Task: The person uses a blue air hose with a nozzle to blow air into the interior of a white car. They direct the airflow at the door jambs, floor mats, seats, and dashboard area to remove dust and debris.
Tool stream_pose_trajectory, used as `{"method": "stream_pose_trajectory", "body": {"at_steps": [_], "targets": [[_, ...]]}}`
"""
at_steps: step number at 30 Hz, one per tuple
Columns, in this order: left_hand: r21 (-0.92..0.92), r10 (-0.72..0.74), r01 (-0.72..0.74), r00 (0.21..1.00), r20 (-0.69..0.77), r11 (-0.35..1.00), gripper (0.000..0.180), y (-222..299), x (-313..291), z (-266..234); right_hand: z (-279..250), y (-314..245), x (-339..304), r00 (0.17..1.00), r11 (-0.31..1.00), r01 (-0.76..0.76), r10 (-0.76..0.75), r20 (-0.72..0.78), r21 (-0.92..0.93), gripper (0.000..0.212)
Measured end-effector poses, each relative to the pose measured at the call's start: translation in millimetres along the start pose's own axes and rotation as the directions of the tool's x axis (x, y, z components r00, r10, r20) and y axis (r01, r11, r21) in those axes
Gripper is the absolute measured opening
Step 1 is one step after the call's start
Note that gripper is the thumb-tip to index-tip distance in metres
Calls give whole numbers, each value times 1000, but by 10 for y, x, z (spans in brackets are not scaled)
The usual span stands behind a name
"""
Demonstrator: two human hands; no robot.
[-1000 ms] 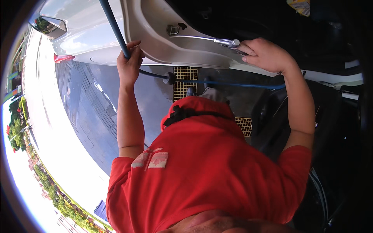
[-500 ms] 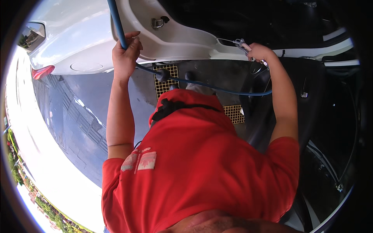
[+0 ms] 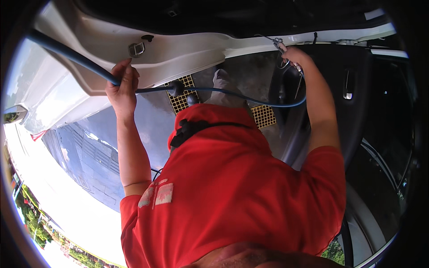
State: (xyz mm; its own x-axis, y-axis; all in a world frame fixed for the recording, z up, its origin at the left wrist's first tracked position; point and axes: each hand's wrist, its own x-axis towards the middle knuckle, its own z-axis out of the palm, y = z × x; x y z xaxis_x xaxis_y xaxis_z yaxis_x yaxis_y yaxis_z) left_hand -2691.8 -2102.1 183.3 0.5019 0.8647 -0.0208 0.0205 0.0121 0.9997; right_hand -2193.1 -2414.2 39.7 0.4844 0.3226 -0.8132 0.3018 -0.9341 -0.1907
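Observation:
A blue air hose (image 3: 71, 54) runs through my left hand (image 3: 123, 91), whose fingers are closed around it beside the white car's door opening. From there the hose crosses in front of my legs and loops up to my right hand (image 3: 296, 56). That hand grips a metal air blow gun (image 3: 280, 44), its thin nozzle pointing up and left along the white door sill (image 3: 250, 48). Part of the gun's handle is hidden by my fingers. Near my left hand, a metal striker (image 3: 136, 49) sits on the door frame.
An open car door with a dark inner panel (image 3: 330, 96) stands on my right. Yellow floor grating (image 3: 263, 116) shows by my feet. The white car body (image 3: 49, 100) curves away on the left, and the dark cabin (image 3: 214, 15) lies ahead.
The view has shifted rightward along the car. My left hand has moved a little left and lower, and the hose beyond it now slants far to the left. Both grips stay.

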Motion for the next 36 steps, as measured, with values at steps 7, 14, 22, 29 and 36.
{"method": "stream_pose_trajectory", "body": {"at_steps": [7, 14, 22, 29, 36], "targets": [[675, 589, -542, 785, 193, 501, 24, 6, 237, 737, -314, 192, 1036, 984, 987, -151, 144, 107, 61, 21], [919, 776, -372, 537, 329, -132, 33, 470, 635, 868, -907, 201, 1412, 919, 914, -170, 282, 276, -368, 25], [936, 725, -114, 604, 331, -332, 36, 537, 932, 218, -1505, -472, 550, 966, 996, 85, -93, 243, 40, 37], [923, 834, 113, 479, 275, -369, 31, 302, 1377, 498, -671, -1419, 453, 863, 857, 505, -496, 102, -106, 38], [929, 826, 204, 541, 156, -309, 52, 201, 1449, 259, -615, -3016, 1860, 858, 858, 511, -513, -32, -45, 30]]}}
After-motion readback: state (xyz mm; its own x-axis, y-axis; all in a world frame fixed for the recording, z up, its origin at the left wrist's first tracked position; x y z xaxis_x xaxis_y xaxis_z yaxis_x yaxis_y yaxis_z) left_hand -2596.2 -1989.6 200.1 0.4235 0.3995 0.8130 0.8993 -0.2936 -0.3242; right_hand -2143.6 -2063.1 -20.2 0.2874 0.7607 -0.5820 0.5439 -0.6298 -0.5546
